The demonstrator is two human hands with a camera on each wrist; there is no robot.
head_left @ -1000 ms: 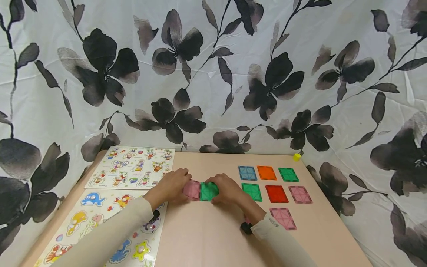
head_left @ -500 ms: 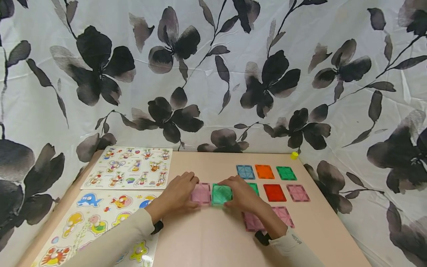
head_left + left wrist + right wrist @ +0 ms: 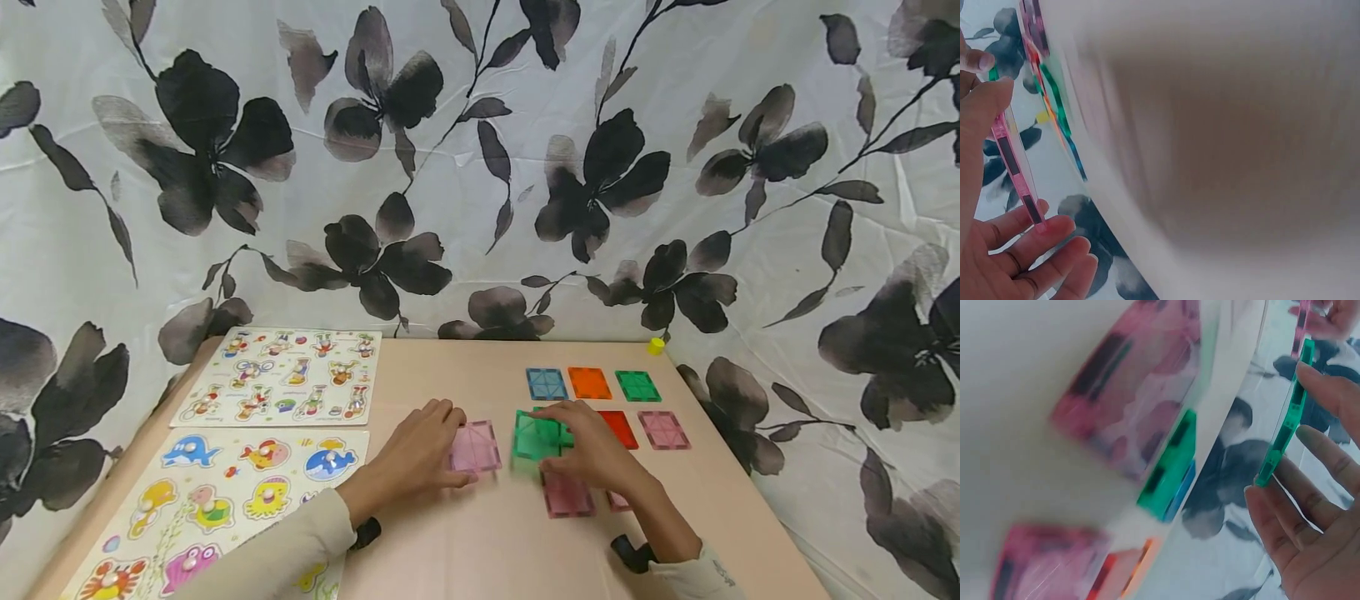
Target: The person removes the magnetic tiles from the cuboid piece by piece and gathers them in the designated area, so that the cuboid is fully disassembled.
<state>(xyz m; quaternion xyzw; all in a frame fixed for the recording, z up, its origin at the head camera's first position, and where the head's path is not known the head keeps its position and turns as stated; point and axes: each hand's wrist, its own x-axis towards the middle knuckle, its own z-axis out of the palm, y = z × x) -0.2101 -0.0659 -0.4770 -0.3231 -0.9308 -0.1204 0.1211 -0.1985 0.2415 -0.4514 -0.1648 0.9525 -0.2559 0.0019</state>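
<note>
My left hand point(image 3: 420, 450) pinches a translucent pink square magnetic tile point(image 3: 476, 447) by its edges, thumb on one side and fingers on the other. Opposite it, my right hand point(image 3: 596, 446) grips a green magnetic tile point(image 3: 527, 437) the same way. A gap separates the two tiles. The left wrist view shows the pink tile point(image 3: 1016, 169) edge-on, raised off the table, dark magnets visible along its side. Edge-on too is the green tile point(image 3: 1285, 434) in the right wrist view, held between thumb and fingertips. In the head view it overlaps another green tile lying behind it.
Blue point(image 3: 546, 384), orange point(image 3: 589, 383) and green point(image 3: 637, 386) tiles lie in a back row. Nearer are a red tile point(image 3: 618, 429) and several pink ones, one point(image 3: 567, 497) below my right hand. Two picture puzzle boards point(image 3: 273, 375) cover the left side; a yellow piece point(image 3: 656, 346) sits at the back corner.
The pink and green tiles, side by side earlier, are now apart. Both hands have moved right, the right one farther with the green tile. The head view has shifted slightly.
</note>
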